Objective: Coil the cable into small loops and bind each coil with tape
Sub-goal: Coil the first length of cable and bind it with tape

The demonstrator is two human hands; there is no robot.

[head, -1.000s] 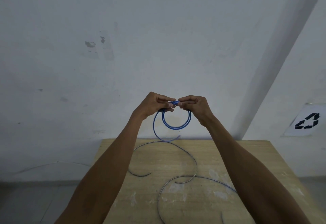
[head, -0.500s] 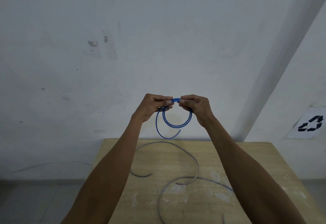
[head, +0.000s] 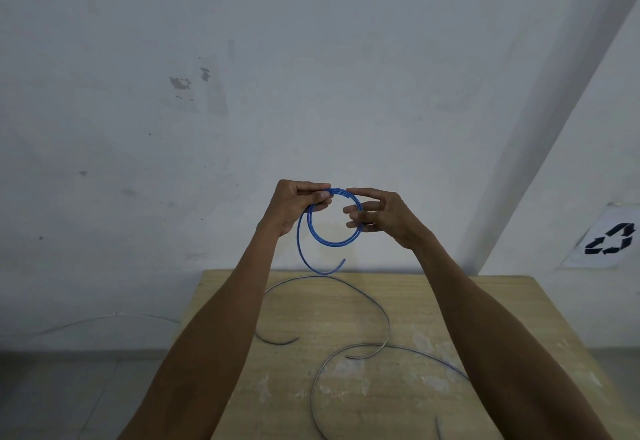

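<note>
The left hand (head: 294, 204) pinches the top of a smooth blue cable (head: 329, 243) coiled in a round loop above the table (head: 485, 318). The right hand (head: 377, 214) cups its right side, fingers loosely spread. Thin grey wires (head: 384, 315) curl across the scuffed pale wood.

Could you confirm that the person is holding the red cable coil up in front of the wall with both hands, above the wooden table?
Not quite: the cable coil is blue, not red, as the head view shows. The rest holds: the left hand pinches it at the top, the right hand is at its right side, and it hangs before the wall above the wooden table.
</note>
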